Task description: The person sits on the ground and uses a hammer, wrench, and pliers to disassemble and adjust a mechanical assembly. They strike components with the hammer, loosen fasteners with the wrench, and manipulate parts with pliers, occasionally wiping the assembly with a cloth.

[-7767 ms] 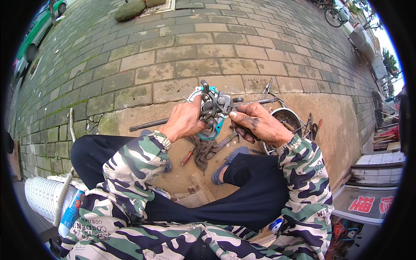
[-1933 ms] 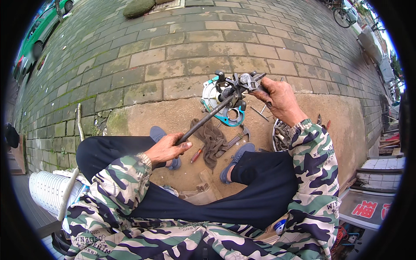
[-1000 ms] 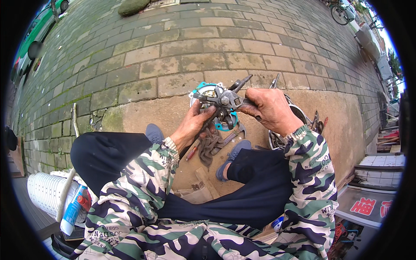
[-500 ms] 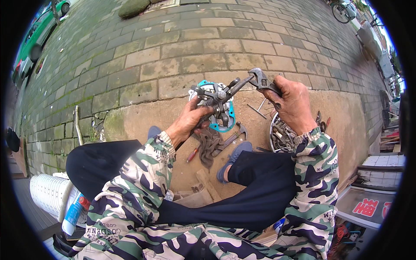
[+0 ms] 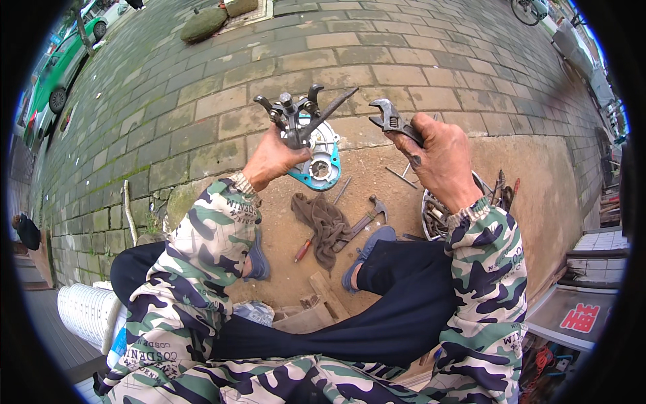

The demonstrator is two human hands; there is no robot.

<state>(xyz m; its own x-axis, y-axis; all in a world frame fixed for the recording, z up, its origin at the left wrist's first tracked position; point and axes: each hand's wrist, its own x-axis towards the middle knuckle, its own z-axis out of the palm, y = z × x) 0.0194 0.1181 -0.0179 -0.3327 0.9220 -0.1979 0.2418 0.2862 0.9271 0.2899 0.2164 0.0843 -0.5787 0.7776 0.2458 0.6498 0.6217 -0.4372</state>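
My left hand [image 5: 272, 158] is closed around a dark metal jaw puller [image 5: 294, 128] with a hex bolt head on top and curved arms spreading out. A long arm of it points up to the right. Just below the puller is a silver metal cover [image 5: 328, 143] with a teal gasket edge; whether my left hand also bears it, I cannot tell. In my right hand [image 5: 441, 158] is an adjustable wrench [image 5: 393, 121], its jaw end toward the puller with a gap between them.
On the ground lie a brown rag [image 5: 319, 219], a hammer [image 5: 363, 222], a red-handled screwdriver [image 5: 304, 250] and a T-shaped metal rod [image 5: 402, 176]. A round container [image 5: 425, 219] of metal parts stands by my right forearm. Wood pieces [image 5: 323, 296] lie between my feet.
My left hand has moved up and left with the puller, and the cover has shifted the same way. The wrench, formerly at the tip of the puller's long arm, is now apart from it.
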